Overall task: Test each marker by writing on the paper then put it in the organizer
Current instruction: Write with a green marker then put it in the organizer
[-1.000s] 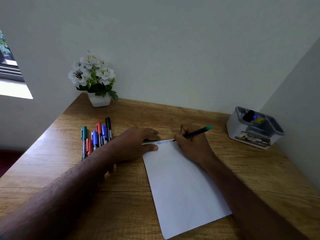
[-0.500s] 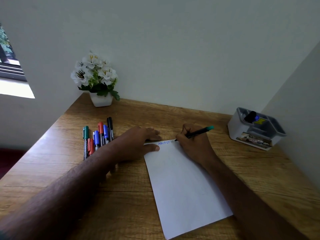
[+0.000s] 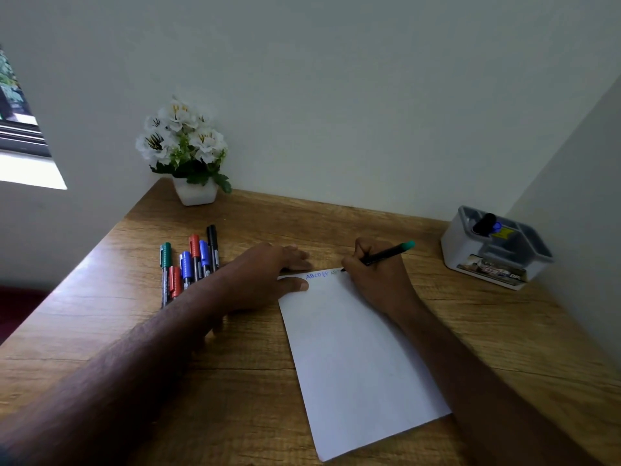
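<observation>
Your right hand [image 3: 373,274] has crept rightward, pinching the green marker [image 3: 386,254]; your flat left hand [image 3: 268,274] pins the paper [image 3: 353,358] steady.

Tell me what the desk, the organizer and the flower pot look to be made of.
Desk: wood or a wood-look laminate, judging by printed-looking grain and a matte sheen; which one is unclear.
Organizer: likely plastic, with smooth pale grey moulded walls and dividers, and a printed label on the front.
Flower pot: white, smooth, plain; ceramic or plastic, cannot tell which.
</observation>
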A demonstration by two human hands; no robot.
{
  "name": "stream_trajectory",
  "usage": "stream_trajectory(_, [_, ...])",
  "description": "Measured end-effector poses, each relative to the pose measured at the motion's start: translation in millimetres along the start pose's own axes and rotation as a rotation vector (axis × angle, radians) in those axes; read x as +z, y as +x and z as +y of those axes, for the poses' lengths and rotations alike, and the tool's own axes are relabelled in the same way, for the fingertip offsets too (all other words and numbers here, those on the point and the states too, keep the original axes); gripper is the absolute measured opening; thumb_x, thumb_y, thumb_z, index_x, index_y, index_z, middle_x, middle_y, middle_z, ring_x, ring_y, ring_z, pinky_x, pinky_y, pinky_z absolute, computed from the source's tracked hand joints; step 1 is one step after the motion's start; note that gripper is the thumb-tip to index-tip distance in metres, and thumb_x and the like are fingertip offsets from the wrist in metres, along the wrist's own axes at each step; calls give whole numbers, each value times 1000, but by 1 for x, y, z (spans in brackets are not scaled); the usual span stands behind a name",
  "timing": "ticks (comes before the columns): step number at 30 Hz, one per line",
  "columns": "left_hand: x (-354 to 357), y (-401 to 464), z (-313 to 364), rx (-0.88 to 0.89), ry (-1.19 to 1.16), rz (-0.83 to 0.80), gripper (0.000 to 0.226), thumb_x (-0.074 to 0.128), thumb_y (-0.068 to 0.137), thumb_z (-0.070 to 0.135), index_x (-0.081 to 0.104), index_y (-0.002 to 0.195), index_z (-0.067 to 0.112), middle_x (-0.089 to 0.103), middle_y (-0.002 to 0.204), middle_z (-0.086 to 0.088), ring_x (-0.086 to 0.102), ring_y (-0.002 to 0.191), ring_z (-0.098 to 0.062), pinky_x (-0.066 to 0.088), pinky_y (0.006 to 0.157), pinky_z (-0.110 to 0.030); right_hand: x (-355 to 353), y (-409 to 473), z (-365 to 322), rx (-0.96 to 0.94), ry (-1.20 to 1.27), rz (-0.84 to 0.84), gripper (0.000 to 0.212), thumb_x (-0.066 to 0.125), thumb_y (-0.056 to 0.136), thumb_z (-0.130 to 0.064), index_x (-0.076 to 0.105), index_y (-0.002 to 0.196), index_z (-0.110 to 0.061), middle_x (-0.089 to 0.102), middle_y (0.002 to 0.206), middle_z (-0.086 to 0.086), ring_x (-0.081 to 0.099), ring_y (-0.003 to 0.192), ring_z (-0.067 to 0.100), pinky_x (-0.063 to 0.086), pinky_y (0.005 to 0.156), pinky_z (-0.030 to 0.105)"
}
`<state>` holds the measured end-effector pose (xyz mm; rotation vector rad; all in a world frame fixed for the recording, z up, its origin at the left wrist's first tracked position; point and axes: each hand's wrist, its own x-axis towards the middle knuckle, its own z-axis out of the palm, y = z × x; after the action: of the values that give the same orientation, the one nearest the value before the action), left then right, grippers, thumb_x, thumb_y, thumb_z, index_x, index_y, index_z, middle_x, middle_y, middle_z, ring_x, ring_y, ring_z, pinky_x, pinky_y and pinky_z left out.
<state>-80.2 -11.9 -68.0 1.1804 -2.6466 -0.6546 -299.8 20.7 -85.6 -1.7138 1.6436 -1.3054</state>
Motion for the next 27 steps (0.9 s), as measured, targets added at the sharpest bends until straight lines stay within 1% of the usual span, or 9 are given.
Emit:
stream_trajectory(2, [0,0,0,0,6,-4,48,54,98,40,45,144,30,35,157,10,19,148,-6,12,120,-36,-1,-1,0,-12,14,-1,35,62,78,4,39,55,-8,36,55,0,33,54,11,27,50,23])
stream_trajectory(5, [-1,0,1,-2,8,-12,48,53,98,39,45,144,30,34,157,10,19,149,-7,12,119,-34,-1,-1,0,-12,15,7,32,62,78,5,38,56,1,36,56,4,32,55,13,27,50,24])
stream_trajectory(7, [-1,-1,2,0,8,-9,48,53,98,38,45,144,29,33,157,10,19,148,-7,12,120,-34,-1,0,-1,-21,-6,-1,31,62,79,4,38,59,3,37,57,6,33,55,14,27,50,23])
stream_trajectory(11, [-2,-1,3,2,20,-7,48,53,98,38,45,144,28,33,157,9,20,148,-8,13,119,-34,-1,0,-1,-10,-15,-5,31,62,79,2,39,58,0,39,57,6,34,55,12,28,50,23])
stream_trajectory(14, [-1,-2,2,8,21,-8,48,53,98,39,45,144,28,34,157,9,20,148,-8,14,120,-35,0,0,-3,7,-16,-2,32,61,79,1,39,58,-8,39,57,5,34,55,10,28,49,19])
stream_trajectory(17, [-1,-2,2,6,10,-3,48,54,98,39,45,144,28,34,157,9,20,148,-8,13,119,-34,-1,0,-4,20,-17,3,31,61,79,1,40,59,-10,40,58,7,34,55,11,29,49,20])
stream_trajectory(22, [-2,-2,3,5,23,-10,49,52,99,40,43,145,29,33,158,9,19,149,-8,11,119,-33,-2,-1,-6,4,-8,12,41,62,77,5,35,54,-16,37,55,2,31,52,8,26,46,18])
stream_trajectory(24, [-2,-2,3,5,24,-10,49,52,99,40,43,145,29,33,158,9,19,149,-8,12,119,-33,-2,-1,-5,22,13,26,39,63,78,4,38,54,-15,38,55,1,33,52,8,28,47,18])
stream_trajectory(27, [-3,-2,3,3,21,-18,49,52,99,39,43,145,28,32,158,9,19,149,-9,13,119,-34,-1,-1,-7,26,-2,5,35,62,80,3,41,56,-13,40,55,1,35,52,6,30,47,16])
